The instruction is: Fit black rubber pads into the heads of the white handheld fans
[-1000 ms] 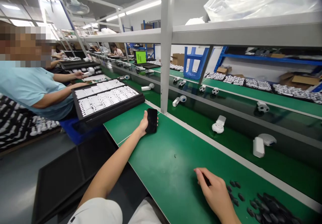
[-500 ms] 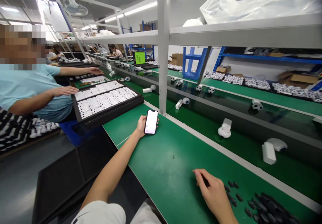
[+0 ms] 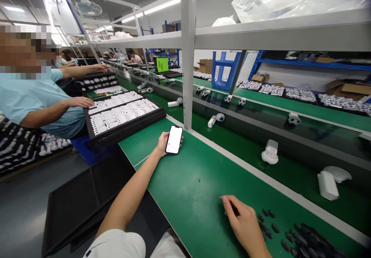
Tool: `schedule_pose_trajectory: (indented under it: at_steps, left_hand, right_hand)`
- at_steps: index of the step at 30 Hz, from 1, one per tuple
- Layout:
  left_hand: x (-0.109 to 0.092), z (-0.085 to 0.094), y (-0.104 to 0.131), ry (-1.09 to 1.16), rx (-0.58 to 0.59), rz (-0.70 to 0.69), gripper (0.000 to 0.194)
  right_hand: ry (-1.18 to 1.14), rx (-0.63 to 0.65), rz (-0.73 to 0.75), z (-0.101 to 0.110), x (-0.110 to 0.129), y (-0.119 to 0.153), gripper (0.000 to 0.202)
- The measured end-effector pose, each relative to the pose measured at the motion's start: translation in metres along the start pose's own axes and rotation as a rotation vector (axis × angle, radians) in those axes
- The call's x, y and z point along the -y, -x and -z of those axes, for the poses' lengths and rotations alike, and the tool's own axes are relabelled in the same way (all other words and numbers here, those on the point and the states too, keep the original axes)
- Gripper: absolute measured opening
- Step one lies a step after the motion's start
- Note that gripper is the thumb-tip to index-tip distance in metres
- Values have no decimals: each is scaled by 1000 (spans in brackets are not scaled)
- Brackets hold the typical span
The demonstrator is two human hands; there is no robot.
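My left hand is wrapped round a phone with a lit, mostly white screen, held upright above the green table. On the right side of the table rests my right hand, its fingers curled and the thumb against the index finger; whether something small is between them is hidden. Small black parts lie in a pile to the right of that hand, with several loose ones beside its wrist.
Beyond a pale rail, a belt carries white devices. A grey post rises at the table's far edge. At left, a person in light blue reaches over a black tray of white parts.
The white devices on the belt have shifted to the right. The person's farther hand has moved back and left, over other trays. The phone screen's content has changed; my hands have barely moved.
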State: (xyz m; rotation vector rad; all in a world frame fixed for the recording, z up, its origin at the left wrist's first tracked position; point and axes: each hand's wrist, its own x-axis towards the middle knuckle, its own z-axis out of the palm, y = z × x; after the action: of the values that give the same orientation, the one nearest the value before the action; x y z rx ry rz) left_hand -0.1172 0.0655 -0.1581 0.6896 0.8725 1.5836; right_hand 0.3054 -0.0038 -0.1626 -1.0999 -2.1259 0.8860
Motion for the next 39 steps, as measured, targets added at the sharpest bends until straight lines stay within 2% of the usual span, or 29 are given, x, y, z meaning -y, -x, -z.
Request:
schedule_pose_trajectory:
  at_steps: [6, 9, 12, 14, 16, 18, 20, 22, 25, 29, 32, 35, 39]
  left_hand:
    - [-1, -2, 0, -83, -67, -15, 66]
    - [-2, -6, 0, -191, -163, -31, 74]
    - [-7, -8, -1, -345, -307, -69, 80]
    - [-14, -6, -1, -481, -431, -107, 77]
    - [-22, -3, -2, -651, -568, -160, 62]
    - [-32, -1, -6, -850, -676, -203, 57]
    - [-39, -1, -14, -1061, -706, -212, 53]
    - [-41, -4, -25, -1271, -674, -183, 56]
    - [-33, -11, -40, -1544, -579, -99, 67]
    - [-17, -20, -43, -1775, -489, -16, 71]
    - [-11, -36, -47, -1867, -455, -70, 71]
    - [-5, -72, -68, -1896, -345, -187, 68]
    - [13, -151, -124, -1879, -133, -294, 58]
  right_hand:
    - [-20, -65, 16, -3, 0, 0, 44]
    - [-21, -66, 24, -4, -1, -1, 42]
    - [-5, -69, 47, 1, -3, -3, 40]
    - [17, -84, 63, 10, -5, -6, 39]
    - [57, -131, 50, 26, -9, -9, 38]
    - [121, -214, -25, 48, -17, -11, 38]
    - [185, -294, -149, 71, -28, -11, 39]
    - [219, -318, -249, 90, -41, -9, 38]
    - [237, -269, -347, 107, -58, -4, 29]
    - [232, -195, -398, 113, -64, 0, 19]
    - [222, -125, -387, 114, -62, 3, 15]
    - [214, -68, -371, 114, -62, 5, 11]
    - [215, -72, -365, 109, -64, 6, 7]
